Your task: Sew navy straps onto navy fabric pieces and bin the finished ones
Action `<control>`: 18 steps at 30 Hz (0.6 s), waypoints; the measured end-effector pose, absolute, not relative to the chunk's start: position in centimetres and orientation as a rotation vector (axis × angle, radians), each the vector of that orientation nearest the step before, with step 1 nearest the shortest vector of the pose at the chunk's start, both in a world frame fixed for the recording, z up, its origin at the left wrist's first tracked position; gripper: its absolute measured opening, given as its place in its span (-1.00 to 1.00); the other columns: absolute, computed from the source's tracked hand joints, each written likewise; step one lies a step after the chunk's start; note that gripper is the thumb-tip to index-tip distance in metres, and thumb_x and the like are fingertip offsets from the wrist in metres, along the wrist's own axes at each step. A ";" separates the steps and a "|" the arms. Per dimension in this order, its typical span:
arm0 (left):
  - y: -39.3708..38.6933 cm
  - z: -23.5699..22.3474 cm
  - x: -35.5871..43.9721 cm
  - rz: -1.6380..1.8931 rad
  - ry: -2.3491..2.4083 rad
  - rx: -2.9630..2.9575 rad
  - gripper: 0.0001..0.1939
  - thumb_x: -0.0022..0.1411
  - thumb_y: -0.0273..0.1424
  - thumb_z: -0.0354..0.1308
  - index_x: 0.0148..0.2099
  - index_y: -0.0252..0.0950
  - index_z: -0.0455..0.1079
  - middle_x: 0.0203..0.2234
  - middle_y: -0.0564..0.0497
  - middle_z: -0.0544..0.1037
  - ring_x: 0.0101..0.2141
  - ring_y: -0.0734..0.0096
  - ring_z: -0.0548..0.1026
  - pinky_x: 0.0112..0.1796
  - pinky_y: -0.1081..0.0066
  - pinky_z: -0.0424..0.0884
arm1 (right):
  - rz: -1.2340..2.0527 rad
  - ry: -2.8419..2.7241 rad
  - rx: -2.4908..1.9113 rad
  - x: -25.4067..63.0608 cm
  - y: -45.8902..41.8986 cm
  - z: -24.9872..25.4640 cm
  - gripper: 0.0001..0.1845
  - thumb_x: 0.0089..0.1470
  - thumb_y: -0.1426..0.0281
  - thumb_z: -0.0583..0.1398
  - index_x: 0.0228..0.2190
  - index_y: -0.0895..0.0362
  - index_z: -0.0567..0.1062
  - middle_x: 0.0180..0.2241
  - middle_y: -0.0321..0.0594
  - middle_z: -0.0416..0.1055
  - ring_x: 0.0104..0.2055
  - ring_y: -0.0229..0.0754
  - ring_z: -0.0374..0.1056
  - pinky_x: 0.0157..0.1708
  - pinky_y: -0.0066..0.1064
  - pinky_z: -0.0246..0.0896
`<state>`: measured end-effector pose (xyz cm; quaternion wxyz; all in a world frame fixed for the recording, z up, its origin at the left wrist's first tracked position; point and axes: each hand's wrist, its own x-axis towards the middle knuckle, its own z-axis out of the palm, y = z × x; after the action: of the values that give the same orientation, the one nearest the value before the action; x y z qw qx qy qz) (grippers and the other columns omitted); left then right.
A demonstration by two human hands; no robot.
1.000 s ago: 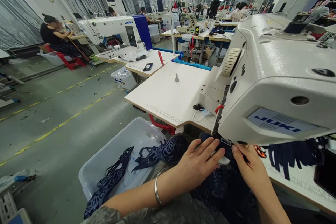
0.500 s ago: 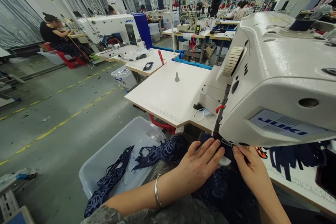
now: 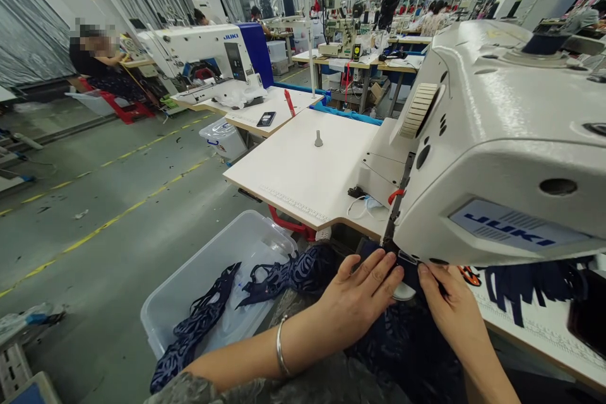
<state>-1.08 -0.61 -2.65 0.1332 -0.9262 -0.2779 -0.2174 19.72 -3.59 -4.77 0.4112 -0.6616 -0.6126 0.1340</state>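
Navy fabric is lying beneath the front end of the sewing machine, right of centre in the lower half of the frame. You are working it with both hands, and neither is nearer: each is touching it. The upper strip of the fabric is running with its long axis from upper left to lower right, bridging the two hands, while darker patterned cloth is hanging below, between your forearms.

Your left hand is approaching from the lower left, its fingers extended and slightly spread, pressing flat on the strip; the fabric is lying under and just beyond the fingertips. Your right hand is holding the strip's right-hand part in a narrow grip, thumb and fingers drawn close; the fabric is lying to the upper left of that hand. How firm that grip is, you cannot tell.

The white table is extending across the centre. Navy garments are resting in a clear plastic bin at lower left. Navy strips are lying at lower right.
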 end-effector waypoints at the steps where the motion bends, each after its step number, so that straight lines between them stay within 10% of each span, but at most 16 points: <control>1: -0.6 -2.6 -1.1 -0.632 -0.803 -2.688 -0.60 0.44 -0.29 -0.03 0.26 -0.26 0.23 0.28 -0.02 0.19 0.28 0.30 0.12 0.26 0.24 -0.16 | 0.340 -1.542 -1.662 19.7 -3.6 -4.8 -0.68 0.22 0.19 0.06 -0.24 0.06 0.55 -0.13 -0.10 0.44 0.00 0.01 0.34 -0.01 -0.16 0.23; 18: -0.4 -3.2 -1.1 -0.643 -0.796 -2.713 -0.60 0.43 -0.29 0.00 0.25 -0.24 0.23 0.28 -0.03 0.18 0.29 0.29 0.09 0.25 0.25 -0.12 | 0.332 -1.556 -1.672 19.9 -3.6 -5.0 -0.65 0.22 0.15 0.06 -0.25 0.06 0.56 -0.18 -0.09 0.46 -0.04 0.02 0.37 0.02 -0.13 0.24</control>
<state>-1.13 -0.38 -3.16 0.1208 -0.9288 -0.2726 -0.2201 19.90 -3.65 -5.03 0.4046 -0.6625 -0.6166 0.1315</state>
